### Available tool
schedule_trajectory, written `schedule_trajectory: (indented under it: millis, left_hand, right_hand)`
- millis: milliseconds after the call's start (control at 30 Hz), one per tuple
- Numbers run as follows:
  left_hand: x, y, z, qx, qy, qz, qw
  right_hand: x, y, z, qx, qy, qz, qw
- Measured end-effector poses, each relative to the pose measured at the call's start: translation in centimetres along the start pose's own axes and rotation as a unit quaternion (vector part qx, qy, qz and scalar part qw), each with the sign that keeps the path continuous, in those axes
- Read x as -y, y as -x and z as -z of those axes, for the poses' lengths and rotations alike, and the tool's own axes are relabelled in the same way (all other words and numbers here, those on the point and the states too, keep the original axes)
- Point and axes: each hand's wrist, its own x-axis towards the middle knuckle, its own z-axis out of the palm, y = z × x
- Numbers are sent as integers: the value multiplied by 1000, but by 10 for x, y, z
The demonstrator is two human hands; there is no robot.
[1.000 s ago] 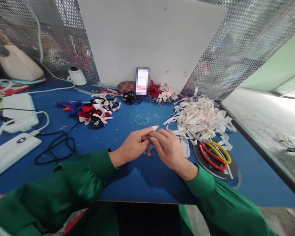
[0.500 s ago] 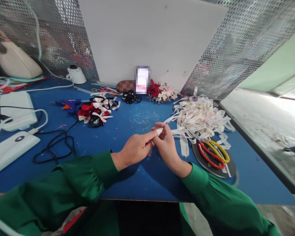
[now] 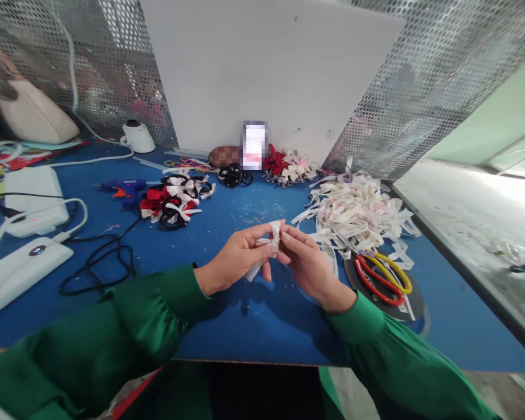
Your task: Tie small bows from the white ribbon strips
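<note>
A strip of white ribbon (image 3: 275, 231) runs between my two hands, looped over the fingers, with a tail hanging below. My left hand (image 3: 240, 256) pinches it between thumb and fingers. From the other side, my right hand (image 3: 308, 265) closes its fingertips on the same ribbon; its exact hold is partly hidden. To the right lies a heap of pale ribbon strips (image 3: 354, 210). Scissors (image 3: 378, 277) with one red and one yellow handle rest on a dark round spool (image 3: 413, 300) beside that heap.
Hair ties with red and white bows (image 3: 172, 201) lie left of centre, near a blue glue gun (image 3: 125, 188). White power banks (image 3: 26, 271) and a black cable (image 3: 100, 256) are farther left. A phone (image 3: 254, 146) leans on the white board (image 3: 266, 70) behind, beside more bows (image 3: 295, 166).
My hands have drawn slightly apart and turned, so the ribbon now shows looped between them. The ribbon's tail now hangs below my left hand.
</note>
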Motion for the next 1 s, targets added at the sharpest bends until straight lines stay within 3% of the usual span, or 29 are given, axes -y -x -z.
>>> schedule_trajectory:
  millis: [167,300,400,533,600,767,1000]
  left_hand:
    - [-2,1,4,-5,36,3,999]
    - [-2,1,4,2,42,8,999]
    - [-3,1,4,3,47,17,999]
    - [-3,1,5,-2,61,17,998]
    - [-3,0,5,-1,69,18,997]
    - [-3,0,5,-4,103,32,994]
    - [-2,0,6,-6,109,30,994]
  right_hand:
    - [4,0,-2,16,-2,-28,999]
    - [0,-1,-1,-13,31,-8,999]
    - [0,-3,2,-30,154,60,986]
    - [3,-2,3,-67,297,183,935]
    - [3,0,2,-71,269,199,940]
    - [0,-1,3,-45,172,163,970]
    - [2,-1,4,-52,189,189,962]
